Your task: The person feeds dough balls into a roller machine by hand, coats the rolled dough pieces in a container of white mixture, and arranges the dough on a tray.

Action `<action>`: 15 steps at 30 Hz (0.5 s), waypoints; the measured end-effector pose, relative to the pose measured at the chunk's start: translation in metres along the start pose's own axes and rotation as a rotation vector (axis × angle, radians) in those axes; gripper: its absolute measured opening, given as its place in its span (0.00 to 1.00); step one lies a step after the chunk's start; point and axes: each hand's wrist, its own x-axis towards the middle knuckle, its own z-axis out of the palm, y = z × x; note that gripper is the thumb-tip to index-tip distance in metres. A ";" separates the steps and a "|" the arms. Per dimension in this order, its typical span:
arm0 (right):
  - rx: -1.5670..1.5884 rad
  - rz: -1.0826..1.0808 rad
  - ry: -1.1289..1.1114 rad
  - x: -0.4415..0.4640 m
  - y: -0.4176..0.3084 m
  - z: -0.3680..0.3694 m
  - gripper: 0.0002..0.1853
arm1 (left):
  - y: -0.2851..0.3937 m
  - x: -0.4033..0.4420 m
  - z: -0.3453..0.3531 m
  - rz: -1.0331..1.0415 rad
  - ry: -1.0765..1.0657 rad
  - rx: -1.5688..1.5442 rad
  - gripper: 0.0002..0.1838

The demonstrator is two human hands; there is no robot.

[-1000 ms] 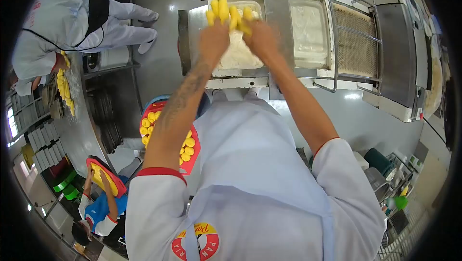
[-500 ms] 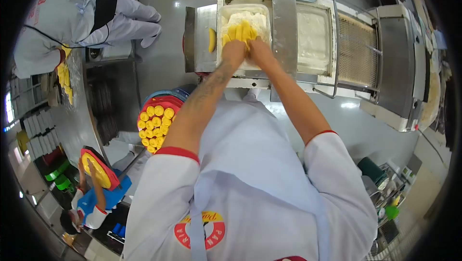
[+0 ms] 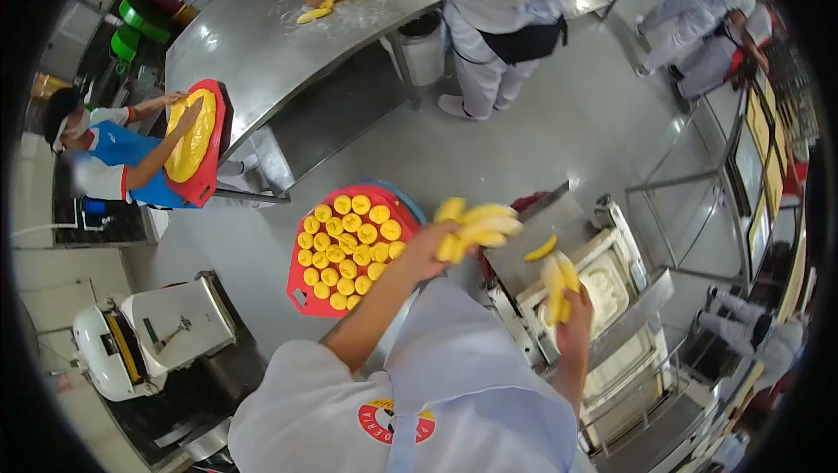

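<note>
My left hand is closed round several yellow dough sticks, with pale coating on some, between the red board and the machine. Closed too, my right hand grips another bunch of yellow sticks over the machine's near side. A single yellow stick lies on the machine's metal end plate. Beside it, the white tray holds a pale powder or paste. Many round yellow dough pieces stand on the red board to the left of my left hand.
A person in blue presses yellow dough on a red board at the left. Another person works at the steel table. More people stand at the upper right near a metal rack. A white machine is at lower left.
Both hands have lifted the yellow sticks out of the white tray and moved apart, each with a bunch. The view has turned left, bringing the red board into full view.
</note>
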 end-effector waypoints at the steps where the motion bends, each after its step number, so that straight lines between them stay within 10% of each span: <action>1: 0.024 -0.008 -0.090 0.017 -0.001 0.042 0.24 | 0.025 -0.008 -0.018 0.154 0.027 -0.092 0.25; 6: 0.075 -0.110 -0.650 0.105 -0.066 0.331 0.25 | 0.226 -0.001 -0.024 0.987 0.092 -0.140 0.21; 8: 0.058 -0.033 -1.090 0.177 -0.087 0.439 0.36 | 0.331 0.011 -0.020 0.891 -0.269 0.005 0.27; 9: -0.066 -0.076 -0.859 0.167 -0.106 0.466 0.45 | 0.367 0.030 -0.020 0.889 -0.166 -0.062 0.32; 10: -0.061 -0.018 -0.664 0.166 -0.117 0.479 0.47 | 0.363 0.015 0.016 0.898 0.138 -0.226 0.37; 15: -0.003 -0.093 -0.956 0.177 -0.039 0.326 0.38 | 0.246 0.094 -0.073 0.754 0.039 0.201 0.32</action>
